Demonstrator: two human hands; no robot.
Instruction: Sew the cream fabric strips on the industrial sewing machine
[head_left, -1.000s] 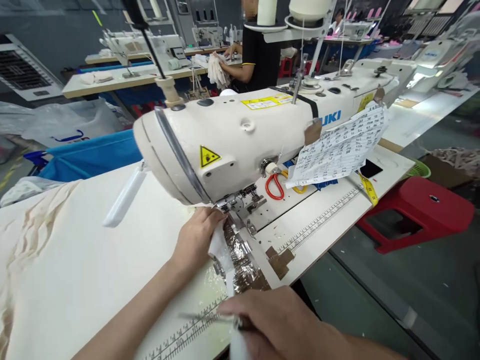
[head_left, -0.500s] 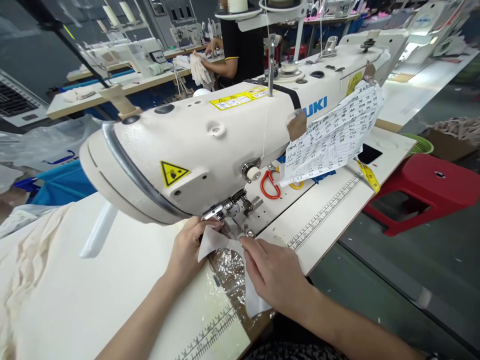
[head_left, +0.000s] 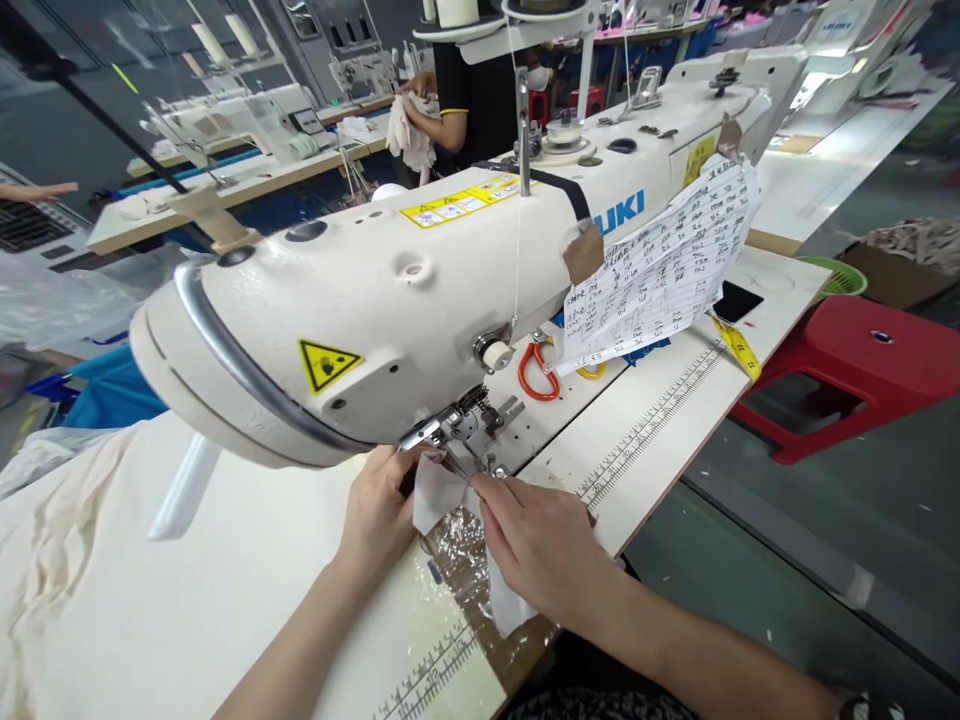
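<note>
Under the head of a white sewing machine [head_left: 360, 290] lies a piece of pale fabric [head_left: 437, 493], close to the metal presser foot area [head_left: 459, 425]. My left hand [head_left: 382, 500] is closed on the fabric's left edge, its fingertips partly hidden beneath the machine head. On the right, my right hand [head_left: 536, 535] pinches the same fabric just in front of the foot. A loose end of the fabric hangs below my right hand over a clear plastic film [head_left: 465, 560] at the table's front edge. The needle itself cannot be made out.
Red-handled scissors [head_left: 538, 372] lie behind the foot. A handwritten sheet [head_left: 660, 270] hangs from the machine. Printed ruler marks [head_left: 652, 420] run along the table, with a yellow tape measure [head_left: 739, 348] beyond. A red stool [head_left: 862, 370] stands right; a co-worker [head_left: 480, 100] handles cloth behind.
The fabric's left flap has shifted right and folded upright between my hands. Both hands keep hold near the foot. The view has shifted slightly, and another person's hand appears at far left.
</note>
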